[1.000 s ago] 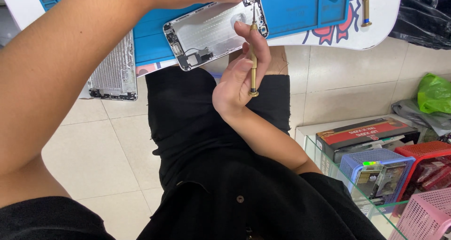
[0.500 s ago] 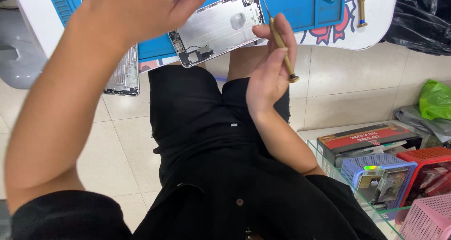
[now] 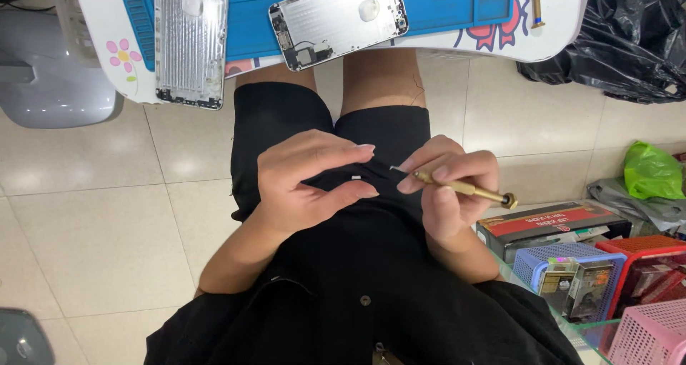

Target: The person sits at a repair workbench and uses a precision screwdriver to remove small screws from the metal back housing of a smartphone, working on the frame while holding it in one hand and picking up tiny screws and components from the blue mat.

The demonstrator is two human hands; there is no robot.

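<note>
A: Nearest the camera, what does each hand do?

B: Over the lap in black shorts (image 3: 371, 143), the left hand (image 3: 304, 183) is curled, thumb and fingertips pinching a tiny white part (image 3: 356, 178). The right hand (image 3: 450, 190) is closed in a pen grip on a brass screwdriver (image 3: 457, 186), its thin tip pointing at the part and lying just beside it.

A: Which step is in hand?

B: Judged from the pose, tip and small part are being brought together above the lap. The next move calls for a steady pinch and fine aim, since the part is very small and could slip onto the dark cloth or the tiled floor (image 3: 93, 222).

A: And farther off?

B: To the right, low down, stand a blue basket (image 3: 572, 265), a pink basket (image 3: 647, 336) and a flat black and red box (image 3: 554, 226); beyond them, a green bag (image 3: 652, 172). Farthest, on the blue mat (image 3: 250, 8) of the white table (image 3: 557, 40), lie an open phone housing (image 3: 339, 18), a second metal back shell (image 3: 189, 40) to its left, and another brass tool (image 3: 536, 1). A black plastic bag (image 3: 629, 43) sits beside the table.

A: Does anything stand in the way?

B: Nothing lies between the hands; the housing is well apart from them, up on the table.
</note>
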